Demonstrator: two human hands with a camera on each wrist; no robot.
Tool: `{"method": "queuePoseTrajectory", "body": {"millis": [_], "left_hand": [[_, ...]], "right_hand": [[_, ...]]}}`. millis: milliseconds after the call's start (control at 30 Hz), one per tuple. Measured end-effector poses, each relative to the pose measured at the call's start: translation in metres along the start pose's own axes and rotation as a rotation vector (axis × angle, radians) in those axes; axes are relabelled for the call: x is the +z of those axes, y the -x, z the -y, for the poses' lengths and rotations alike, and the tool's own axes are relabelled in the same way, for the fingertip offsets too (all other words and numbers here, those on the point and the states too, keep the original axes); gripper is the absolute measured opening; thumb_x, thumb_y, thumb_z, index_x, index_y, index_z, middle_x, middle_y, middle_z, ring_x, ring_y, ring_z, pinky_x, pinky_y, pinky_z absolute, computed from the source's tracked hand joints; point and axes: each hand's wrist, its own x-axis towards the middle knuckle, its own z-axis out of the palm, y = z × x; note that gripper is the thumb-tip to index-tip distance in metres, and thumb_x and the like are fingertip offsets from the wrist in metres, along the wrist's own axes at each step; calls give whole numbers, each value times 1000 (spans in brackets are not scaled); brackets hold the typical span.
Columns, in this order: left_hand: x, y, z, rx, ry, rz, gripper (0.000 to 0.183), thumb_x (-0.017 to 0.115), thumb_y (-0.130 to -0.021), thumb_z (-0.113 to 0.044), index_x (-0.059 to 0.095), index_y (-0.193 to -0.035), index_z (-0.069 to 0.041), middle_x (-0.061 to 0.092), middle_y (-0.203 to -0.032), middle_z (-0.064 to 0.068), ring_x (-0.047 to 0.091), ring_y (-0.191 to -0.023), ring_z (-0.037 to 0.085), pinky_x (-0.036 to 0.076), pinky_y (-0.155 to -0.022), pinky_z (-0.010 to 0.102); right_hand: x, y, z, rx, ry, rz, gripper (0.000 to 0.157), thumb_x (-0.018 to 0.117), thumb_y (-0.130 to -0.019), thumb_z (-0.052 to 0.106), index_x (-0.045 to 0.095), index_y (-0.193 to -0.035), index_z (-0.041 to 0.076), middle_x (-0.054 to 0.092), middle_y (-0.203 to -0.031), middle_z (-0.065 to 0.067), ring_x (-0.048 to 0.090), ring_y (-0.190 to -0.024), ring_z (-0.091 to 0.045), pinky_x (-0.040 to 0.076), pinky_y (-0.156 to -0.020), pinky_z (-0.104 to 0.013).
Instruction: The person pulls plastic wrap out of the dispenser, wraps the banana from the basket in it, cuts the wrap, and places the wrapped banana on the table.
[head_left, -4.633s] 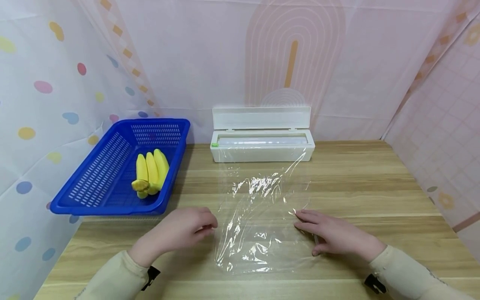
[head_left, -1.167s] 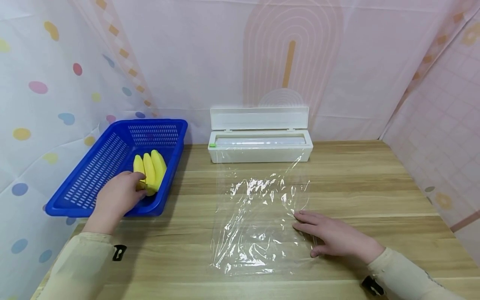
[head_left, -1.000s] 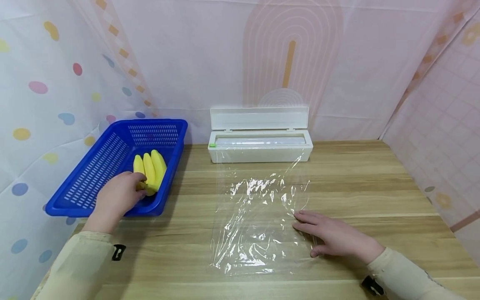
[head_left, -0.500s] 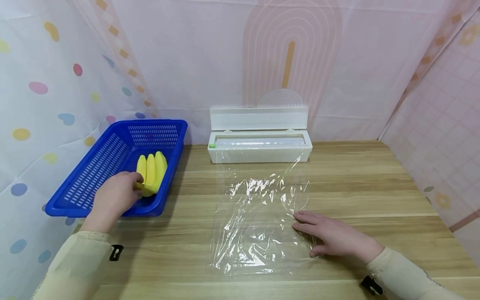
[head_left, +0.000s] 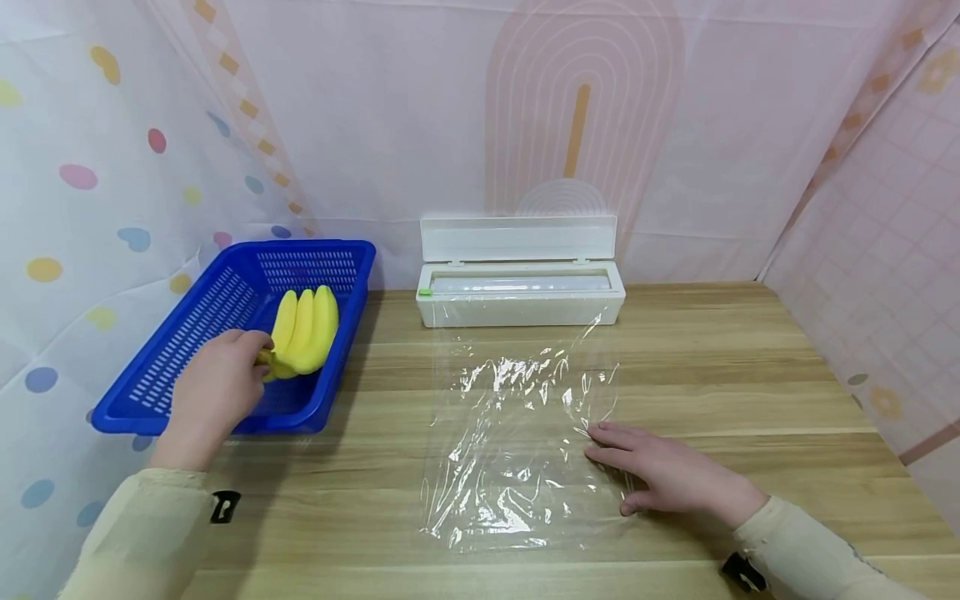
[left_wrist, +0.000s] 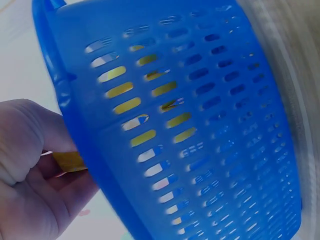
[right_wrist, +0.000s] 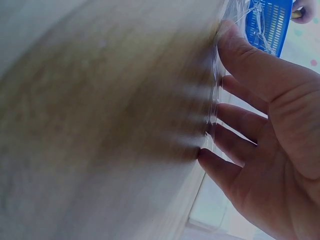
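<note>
Bananas (head_left: 307, 333) and our left hand (head_left: 217, 379) shifted a touch up-frame | left-middle of frame, in the blue basket (head_left: 352, 333) | we've got the stem end pinched, fruit running off upper right | our right hand (head_left: 660, 471), fingers loosely spread on the film (head_left: 517, 450), way farther off

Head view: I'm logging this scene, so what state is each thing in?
White rectangular plastic box: lid open, standing up.
Clear creased plastic film: drawn out from the box.
Small green slider: at the box's left end.
Yellow banana bunch: held by its stem end.
Blue slotted plastic basket: upright.
Left hand: gripping the bunch.
Right hand: touching the film.
</note>
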Motion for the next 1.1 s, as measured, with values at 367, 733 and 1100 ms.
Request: {"method": "queuePoseTrajectory", "body": {"millis": [367, 733, 1100], "left_hand": [[-9, 3, -2, 70, 28, -257, 27, 67, -79, 17, 62, -105, 10, 60, -101, 31, 55, -92, 50, 47, -79, 65], [-19, 1, -6, 129, 54, -431, 30, 66, -78, 22, 63, -104, 7, 62, -103, 28, 55, -98, 48, 47, -86, 63], [-34, -1, -25, 207, 107, -509, 29, 67, -78, 23, 62, -103, 8, 63, -102, 25, 56, -98, 44, 47, -85, 59]], "right_hand": [[0, 0, 0, -1, 4, 1, 79, 81, -75, 37, 53, -142, 6, 42, -151, -16, 40, -137, -36, 39, -107, -51], [0, 1, 0, -3, 6, 1, 77, 81, -76, 36, 53, -142, 6, 42, -151, -16, 41, -137, -36, 39, -106, -52], [0, 0, 1, 0, -2, 5, 78, 81, -76, 35, 53, -142, 6, 42, -151, -16, 40, -137, -37, 39, -106, -52]]}}
